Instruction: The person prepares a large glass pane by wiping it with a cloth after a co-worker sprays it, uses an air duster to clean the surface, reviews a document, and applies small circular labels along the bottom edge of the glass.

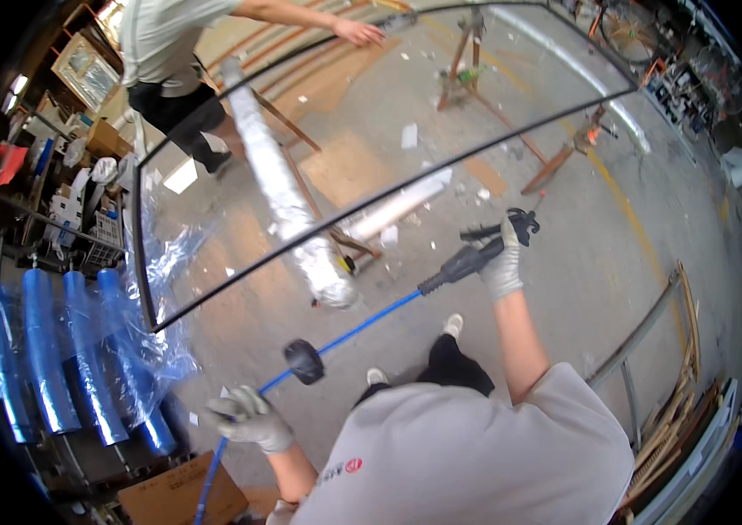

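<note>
Head view shows a person's gloved right hand (pixel 500 273) closed around the grip of a black dispensing gun (pixel 461 263), held out in front of the body, just short of the near edge of a large black-edged rectangular frame (pixel 441 172). Whether glass fills that frame is hard to tell. A blue hose (pixel 375 318) runs from the gun's rear through a black cylindrical weight (pixel 304 361) to the gloved left hand (pixel 251 418), whose fingers are half curled where it passes; whether they grip it cannot be told. Silver-wrapped beams (pixel 276 179) lie under the frame, and a co-worker's hand (pixel 359 33) is at or just beside its far edge. A sharp tug on the hose could set the weight swinging into the near silver beam, or pull the gun off line so that it knocks the frame. If the frame were jolted, the co-worker's fingers could be caught. Slack hose or the loose clear film (pixel 170 262) on the left might snag a foot.
</note>
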Demonstrator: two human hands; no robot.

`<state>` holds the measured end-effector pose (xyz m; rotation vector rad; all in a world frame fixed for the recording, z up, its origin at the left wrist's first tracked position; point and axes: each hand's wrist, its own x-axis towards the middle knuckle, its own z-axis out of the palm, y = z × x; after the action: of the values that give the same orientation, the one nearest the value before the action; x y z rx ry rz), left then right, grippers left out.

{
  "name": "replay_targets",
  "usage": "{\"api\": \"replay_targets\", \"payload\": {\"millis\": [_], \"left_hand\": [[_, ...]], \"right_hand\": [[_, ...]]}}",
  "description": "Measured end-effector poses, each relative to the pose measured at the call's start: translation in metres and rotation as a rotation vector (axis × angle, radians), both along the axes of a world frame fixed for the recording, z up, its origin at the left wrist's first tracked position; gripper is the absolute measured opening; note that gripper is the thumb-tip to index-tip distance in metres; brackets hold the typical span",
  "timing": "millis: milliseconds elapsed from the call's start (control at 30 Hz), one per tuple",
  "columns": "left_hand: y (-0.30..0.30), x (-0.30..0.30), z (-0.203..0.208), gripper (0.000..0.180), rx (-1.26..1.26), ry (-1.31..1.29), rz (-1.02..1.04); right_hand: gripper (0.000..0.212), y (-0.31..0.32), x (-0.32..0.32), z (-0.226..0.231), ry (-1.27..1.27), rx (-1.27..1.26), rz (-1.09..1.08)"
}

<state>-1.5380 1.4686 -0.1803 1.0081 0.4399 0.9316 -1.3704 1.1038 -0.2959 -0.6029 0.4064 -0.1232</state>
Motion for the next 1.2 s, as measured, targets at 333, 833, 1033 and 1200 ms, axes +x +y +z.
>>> {"api": "replay_targets", "payload": {"millis": [333,833,1033,1200], "left_hand": [[-0.073,0.045,0.106,0.044,0.239,-0.514,-0.238],[-0.096,0.138,0.105,0.033,0.291,-0.501,-0.104],[-0.137,0.116,0.105,0.031,0.321,-0.398,0.289],[-0.191,0.080,0.095,0.031,0.187,-0.427,0.280]], "right_hand": [[0.062,-0.058,0.043,0.011,-0.134,0.213,0.075],[0.056,-0.124,0.097,-0.002,-0.224,0.090,0.228],[0.057,-0.144,0.149,-0.004,-0.226,0.114,0.463],[0.061,-0.163,0.213,0.023,-0.278,-0.035,0.633]]}}
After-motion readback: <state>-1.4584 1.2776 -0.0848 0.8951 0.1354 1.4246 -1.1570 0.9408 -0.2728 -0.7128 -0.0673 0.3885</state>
